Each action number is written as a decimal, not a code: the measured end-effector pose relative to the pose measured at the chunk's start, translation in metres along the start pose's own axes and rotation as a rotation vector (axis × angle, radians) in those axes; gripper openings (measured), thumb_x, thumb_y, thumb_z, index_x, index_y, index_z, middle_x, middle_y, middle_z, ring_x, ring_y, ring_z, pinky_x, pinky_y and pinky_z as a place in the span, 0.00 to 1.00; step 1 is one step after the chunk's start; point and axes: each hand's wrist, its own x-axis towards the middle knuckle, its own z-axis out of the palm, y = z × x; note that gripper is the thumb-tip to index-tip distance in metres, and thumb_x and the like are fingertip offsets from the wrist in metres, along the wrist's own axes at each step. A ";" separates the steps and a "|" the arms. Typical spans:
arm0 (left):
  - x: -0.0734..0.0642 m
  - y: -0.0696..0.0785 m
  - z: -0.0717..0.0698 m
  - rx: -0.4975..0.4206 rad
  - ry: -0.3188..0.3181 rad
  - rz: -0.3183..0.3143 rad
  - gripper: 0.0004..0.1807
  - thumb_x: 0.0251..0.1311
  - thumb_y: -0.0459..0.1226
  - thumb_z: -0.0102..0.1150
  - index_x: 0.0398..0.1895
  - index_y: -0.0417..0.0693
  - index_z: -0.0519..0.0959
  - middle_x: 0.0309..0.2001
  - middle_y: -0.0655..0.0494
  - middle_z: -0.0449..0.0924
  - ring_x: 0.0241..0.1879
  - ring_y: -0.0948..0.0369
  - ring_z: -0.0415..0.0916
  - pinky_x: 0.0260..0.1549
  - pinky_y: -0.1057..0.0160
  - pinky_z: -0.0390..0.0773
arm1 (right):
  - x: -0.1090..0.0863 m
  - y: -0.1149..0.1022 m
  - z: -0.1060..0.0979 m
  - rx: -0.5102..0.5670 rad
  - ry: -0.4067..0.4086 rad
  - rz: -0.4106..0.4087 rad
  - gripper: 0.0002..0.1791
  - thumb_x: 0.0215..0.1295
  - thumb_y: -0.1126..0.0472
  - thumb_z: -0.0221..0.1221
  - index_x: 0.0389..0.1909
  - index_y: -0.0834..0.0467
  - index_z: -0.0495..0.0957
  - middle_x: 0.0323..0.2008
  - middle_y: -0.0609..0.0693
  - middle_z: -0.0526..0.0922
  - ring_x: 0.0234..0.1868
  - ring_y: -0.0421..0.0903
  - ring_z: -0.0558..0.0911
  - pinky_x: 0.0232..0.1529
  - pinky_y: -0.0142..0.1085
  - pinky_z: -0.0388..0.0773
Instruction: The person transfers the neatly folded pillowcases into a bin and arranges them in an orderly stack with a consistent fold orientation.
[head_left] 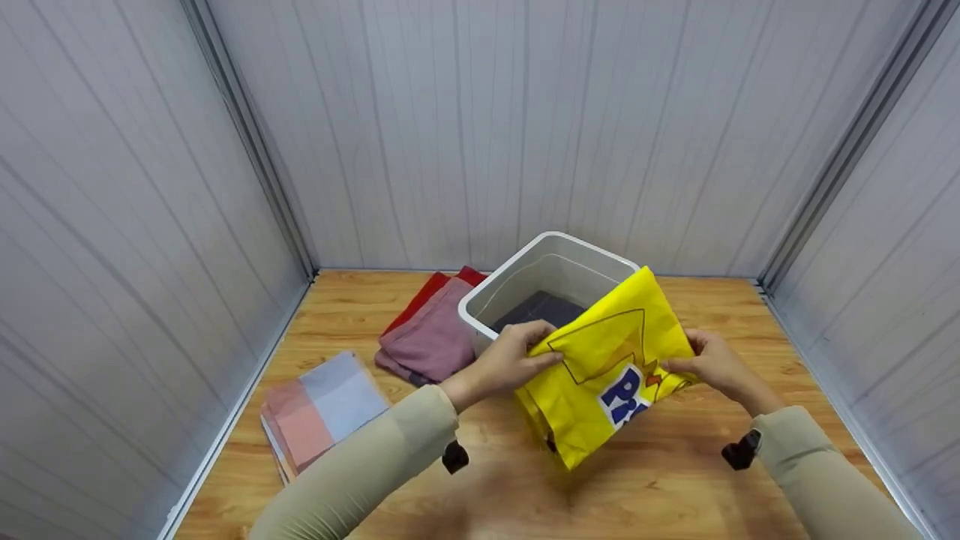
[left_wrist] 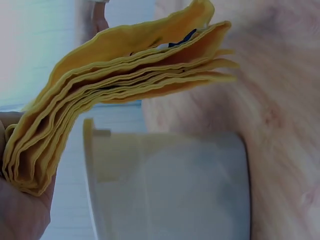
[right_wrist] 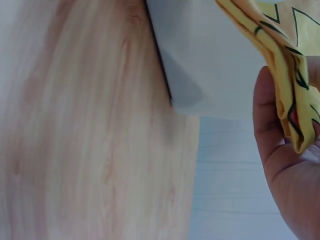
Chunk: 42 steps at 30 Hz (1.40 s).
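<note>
Both hands hold up a folded yellow cloth with black line drawing and blue-and-white lettering. My left hand pinches its left edge, thumb on the front. At the opposite edge my right hand grips it between thumb and fingers. Several stacked layers of the cloth show edge-on in the left wrist view. Just behind it stands a white bin, its front right part hidden by the cloth. A dark folded cloth lies inside the bin.
Left of the bin, a mauve folded cloth lies over a red one. Nearer the front left is a pink and light-blue folded cloth, partly behind the left sleeve. Pale panel walls enclose the wooden table at the back and sides.
</note>
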 end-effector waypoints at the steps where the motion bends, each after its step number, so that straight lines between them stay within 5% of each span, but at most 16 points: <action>1: 0.001 0.000 -0.003 0.003 0.002 -0.004 0.11 0.75 0.36 0.66 0.55 0.40 0.83 0.49 0.47 0.89 0.41 0.66 0.82 0.45 0.69 0.85 | 0.000 -0.002 -0.001 0.008 0.006 -0.005 0.30 0.70 0.66 0.70 0.67 0.77 0.74 0.46 0.56 0.90 0.40 0.43 0.90 0.42 0.36 0.90; 11: 0.011 -0.004 -0.029 0.087 0.002 -0.079 0.14 0.73 0.37 0.69 0.56 0.41 0.81 0.49 0.48 0.88 0.42 0.63 0.78 0.49 0.65 0.82 | 0.008 -0.025 -0.008 0.063 0.068 -0.067 0.27 0.71 0.67 0.69 0.64 0.79 0.76 0.39 0.45 0.93 0.36 0.42 0.92 0.39 0.36 0.91; 22: 0.010 -0.007 -0.048 0.070 -0.075 -0.124 0.22 0.65 0.29 0.68 0.62 0.39 0.77 0.58 0.44 0.84 0.54 0.53 0.78 0.70 0.50 0.78 | 0.019 -0.046 -0.011 0.105 0.148 -0.106 0.17 0.69 0.69 0.70 0.53 0.73 0.78 0.35 0.42 0.92 0.33 0.41 0.91 0.35 0.36 0.90; 26: 0.011 -0.005 -0.053 0.077 -0.030 -0.175 0.21 0.68 0.31 0.69 0.63 0.39 0.79 0.58 0.44 0.84 0.54 0.52 0.79 0.68 0.50 0.80 | 0.024 -0.053 -0.011 0.143 0.209 -0.128 0.14 0.69 0.70 0.71 0.51 0.66 0.80 0.35 0.42 0.92 0.32 0.40 0.91 0.34 0.34 0.90; 34: 0.020 -0.003 -0.066 0.113 0.062 -0.264 0.19 0.68 0.34 0.72 0.59 0.38 0.82 0.53 0.44 0.87 0.50 0.53 0.82 0.57 0.55 0.87 | 0.033 -0.068 -0.010 0.061 0.331 -0.146 0.23 0.68 0.66 0.73 0.58 0.74 0.79 0.35 0.40 0.90 0.32 0.36 0.88 0.33 0.31 0.88; 42: 0.025 -0.006 -0.081 0.074 0.158 -0.343 0.20 0.69 0.34 0.71 0.62 0.39 0.82 0.54 0.44 0.87 0.48 0.53 0.83 0.55 0.55 0.88 | 0.049 -0.083 -0.014 0.002 0.302 -0.142 0.23 0.69 0.64 0.73 0.57 0.72 0.78 0.36 0.36 0.87 0.32 0.36 0.87 0.33 0.30 0.88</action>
